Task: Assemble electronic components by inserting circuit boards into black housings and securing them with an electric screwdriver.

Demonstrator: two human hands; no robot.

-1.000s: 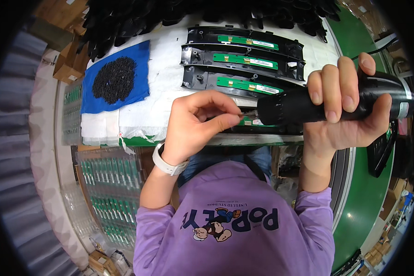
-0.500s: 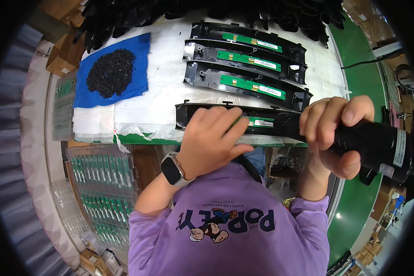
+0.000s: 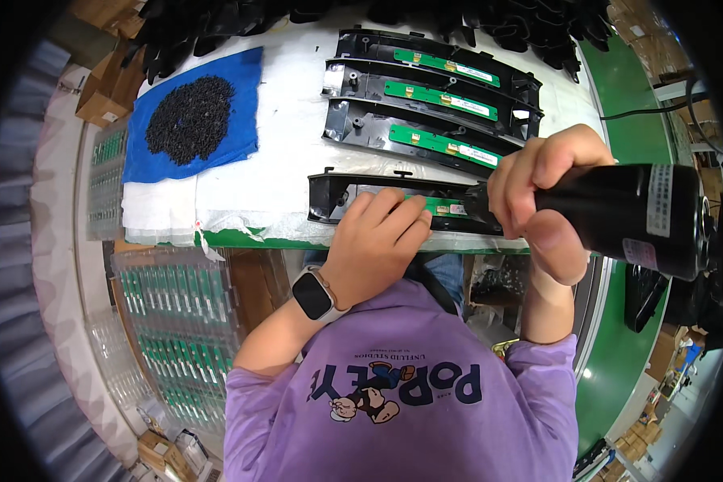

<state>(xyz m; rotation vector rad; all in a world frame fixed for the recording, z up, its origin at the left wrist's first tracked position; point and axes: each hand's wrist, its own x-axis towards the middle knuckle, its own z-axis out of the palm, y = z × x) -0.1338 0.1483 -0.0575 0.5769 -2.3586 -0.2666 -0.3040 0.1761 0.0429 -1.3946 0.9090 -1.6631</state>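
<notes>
Black housing (image 3: 323,198) sits at the near edge of the bench (image 3: 273,145), hollow side up, long axis running left-right. Our left hand (image 3: 375,255) lies over it, fingers close together; pinching or only pressing, we can't tell. Our right hand's (image 3: 545,197) fingers wrap the black power driver (image 3: 618,201), nose pointing left over the housing. We'd guess housing light, stiff, slick: hold the walls, avoid the fragile green board (image 3: 443,206). Driver probably heavy; grip its barrel.

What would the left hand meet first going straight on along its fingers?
Probably the far wall of the nearest black panel, just ahead of the left hand; depth is hard to judge.
</notes>
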